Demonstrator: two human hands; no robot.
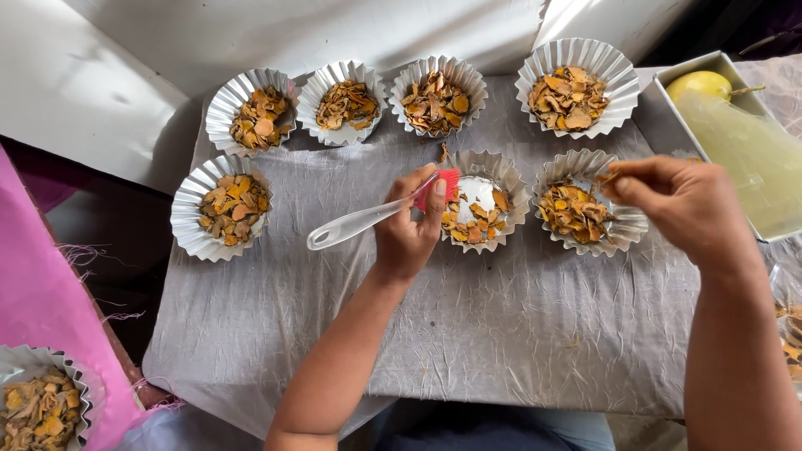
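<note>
My left hand [408, 227] grips a brush with a clear handle [355, 224] and red bristles [443, 184], its tip at the rim of a half-filled fluted foil cup [498, 171]. My right hand [681, 205] pinches a small piece of dried orange-brown chips above the rim of the neighbouring foil cup [585, 209], which holds such chips. Four more filled foil cups stand in a back row, for example one at the back right [571, 88]; another filled cup [219, 207] sits at the left.
The cups rest on a grey cloth-covered surface [468, 326]. A metal tray [668, 108] at the right holds a yellow-green fruit [700, 83] and a clear bag. A pink sheet [42, 309] and another filled cup [38, 405] lie at the lower left.
</note>
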